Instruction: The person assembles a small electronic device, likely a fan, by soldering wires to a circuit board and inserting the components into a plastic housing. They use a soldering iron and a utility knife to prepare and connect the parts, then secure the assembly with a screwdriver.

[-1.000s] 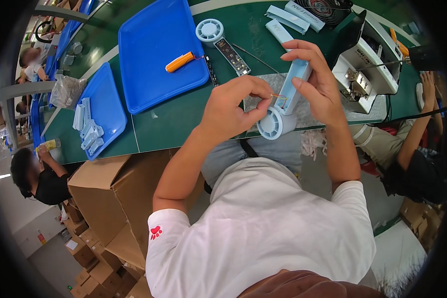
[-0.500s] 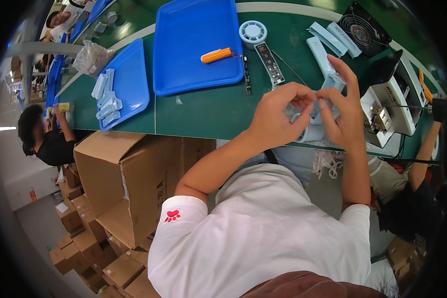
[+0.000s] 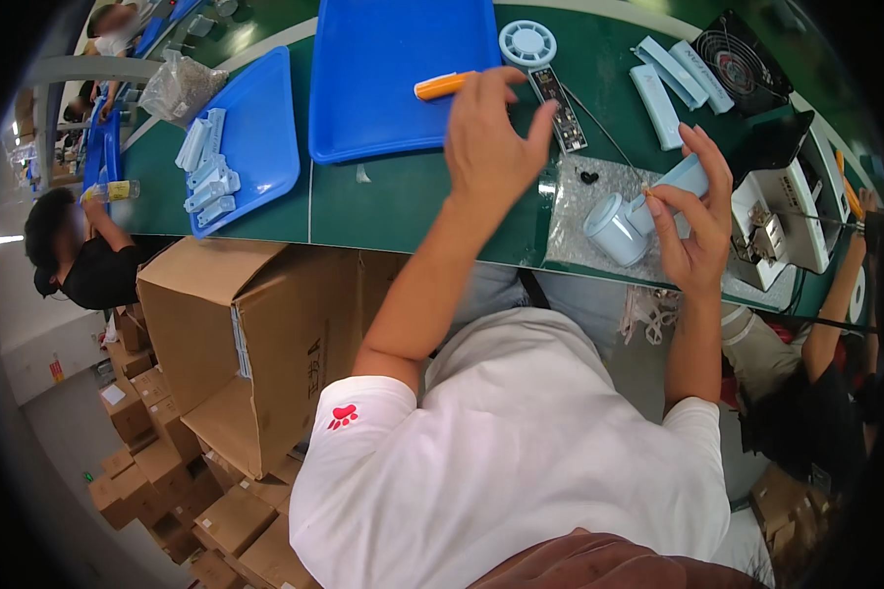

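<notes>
My left hand [image 3: 489, 147] reaches over the right edge of the blue tray [image 3: 383, 147], fingers apart and holding nothing I can see. Beside its fingertips lies an orange cylinder [image 3: 440, 86], which looks like a battery. My right hand [image 3: 702, 231] has thumb and forefinger pinched on something tiny that I cannot make out. Just below that pinch, a light blue round plastic housing [image 3: 619, 236] rests on bubble wrap [image 3: 572, 221]. A light blue arm-like part [image 3: 686, 177] extends from near the housing, partly behind my right fingers. A small black piece [image 3: 587, 178] lies on the wrap.
A round slotted light blue cover [image 3: 527, 44] adjoins a circuit board strip [image 3: 558, 110]. Light blue shells [image 3: 655, 106] and a black fan [image 3: 742, 61] lie farther right, behind a white device [image 3: 781, 221]. A smaller blue tray [image 3: 265, 128] holds several parts. A cardboard box [image 3: 285, 363] stands below the bench's edge.
My left hand has left the right hand and moved up and left to the tray, fingers opening out. My right hand stays by the housing. The view has shifted slightly.
</notes>
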Demonstrator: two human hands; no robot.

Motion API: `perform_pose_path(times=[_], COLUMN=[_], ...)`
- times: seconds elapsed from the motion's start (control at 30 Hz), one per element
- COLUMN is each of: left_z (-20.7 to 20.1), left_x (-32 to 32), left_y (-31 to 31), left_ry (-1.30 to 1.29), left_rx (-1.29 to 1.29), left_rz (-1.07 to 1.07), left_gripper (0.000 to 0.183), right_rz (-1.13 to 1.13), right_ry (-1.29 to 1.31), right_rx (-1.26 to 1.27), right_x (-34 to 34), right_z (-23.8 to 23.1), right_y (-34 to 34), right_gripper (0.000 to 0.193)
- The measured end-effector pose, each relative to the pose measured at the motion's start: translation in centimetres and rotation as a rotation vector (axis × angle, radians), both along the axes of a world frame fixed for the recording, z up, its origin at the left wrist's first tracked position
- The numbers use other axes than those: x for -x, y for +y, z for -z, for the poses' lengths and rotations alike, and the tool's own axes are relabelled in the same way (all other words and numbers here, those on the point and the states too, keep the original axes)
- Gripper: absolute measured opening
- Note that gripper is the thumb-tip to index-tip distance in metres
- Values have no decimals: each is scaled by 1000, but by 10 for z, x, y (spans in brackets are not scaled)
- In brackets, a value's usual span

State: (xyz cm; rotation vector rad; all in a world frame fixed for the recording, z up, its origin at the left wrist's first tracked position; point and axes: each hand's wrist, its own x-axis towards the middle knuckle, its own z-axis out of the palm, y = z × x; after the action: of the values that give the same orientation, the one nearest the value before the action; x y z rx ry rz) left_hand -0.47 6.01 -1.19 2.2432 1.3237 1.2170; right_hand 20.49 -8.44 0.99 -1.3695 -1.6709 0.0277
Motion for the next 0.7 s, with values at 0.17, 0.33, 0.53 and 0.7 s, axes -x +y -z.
perform_pose_path(times=[0.17, 0.33, 0.53, 0.7], left_z=[-2, -11, -8, -15], left_x=[12, 23, 50, 61], left_y=[14, 18, 22, 16], left_ry=[187, 140, -377, -470], left_rx=[49, 299, 574, 692], left_rz=[-102, 0, 155, 215], left_gripper=[43, 37, 31, 28], right_rz=[54, 27, -38, -174], right_ry=[-113, -73, 34, 39], right_rx=[-70, -82, -90, -48], right_x=[6, 11, 24, 51], right_z=[-1, -1, -9, -25], right_y=[-3, -4, -2, 6], right_gripper=[10, 6, 6, 8])
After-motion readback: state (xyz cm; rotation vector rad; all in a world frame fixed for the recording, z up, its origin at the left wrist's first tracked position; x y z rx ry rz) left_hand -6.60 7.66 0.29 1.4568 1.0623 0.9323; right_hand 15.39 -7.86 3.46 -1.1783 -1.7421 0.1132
